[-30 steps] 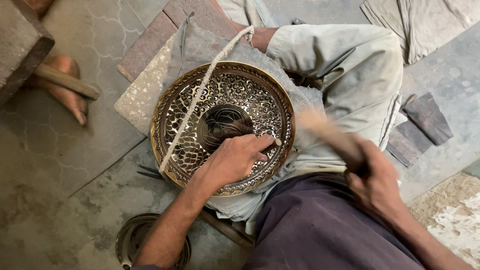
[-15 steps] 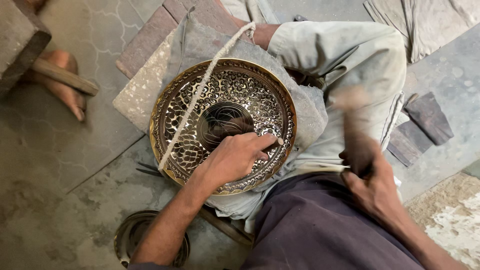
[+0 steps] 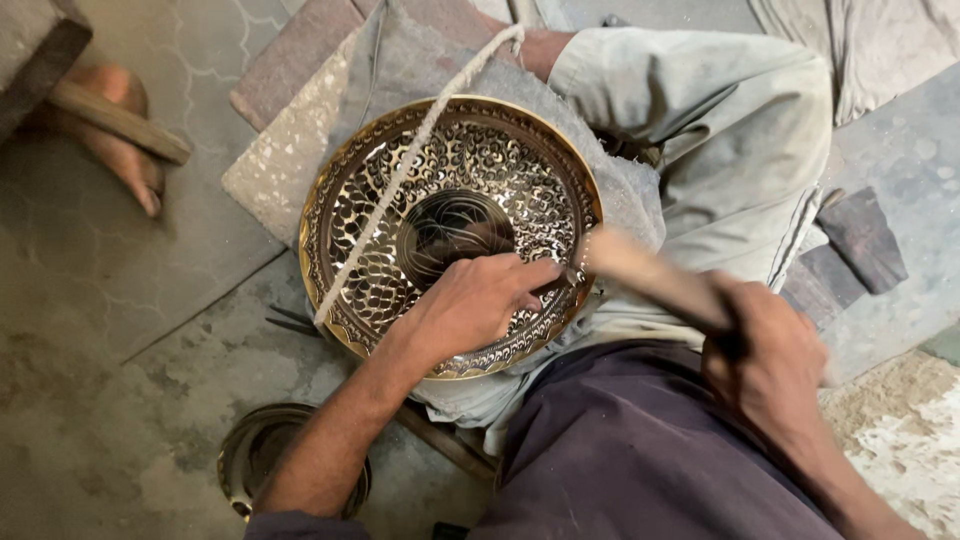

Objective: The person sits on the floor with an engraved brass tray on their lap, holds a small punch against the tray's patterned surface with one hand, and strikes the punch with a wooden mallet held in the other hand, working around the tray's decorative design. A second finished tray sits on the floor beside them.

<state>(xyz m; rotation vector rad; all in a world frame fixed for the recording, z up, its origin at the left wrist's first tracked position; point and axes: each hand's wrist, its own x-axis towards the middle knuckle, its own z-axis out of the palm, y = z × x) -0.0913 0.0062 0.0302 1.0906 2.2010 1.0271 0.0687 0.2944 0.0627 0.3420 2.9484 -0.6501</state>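
A round brass plate [image 3: 400, 190] with dense engraved patterns lies on a grey cloth over my bent knee. A twisted cord [image 3: 400, 180] runs slantwise across it. My left hand [image 3: 470, 305] rests on the plate's near right part, fingers closed around a small tool whose tip is hidden near the rim. My right hand [image 3: 770, 360] grips a wooden mallet [image 3: 645, 275], blurred by motion, with its head right by the plate's right rim next to my left fingers.
Another person's bare foot [image 3: 115, 150] and a wooden stick [image 3: 120, 122] are at the upper left. A stone slab [image 3: 290, 130] lies under the cloth. A dark round dish [image 3: 250, 465] sits on the floor at the bottom left. Dark blocks [image 3: 860, 240] lie at the right.
My right hand has swung the mallet down from a raised position to the plate's right rim. My left hand has stayed on the plate.
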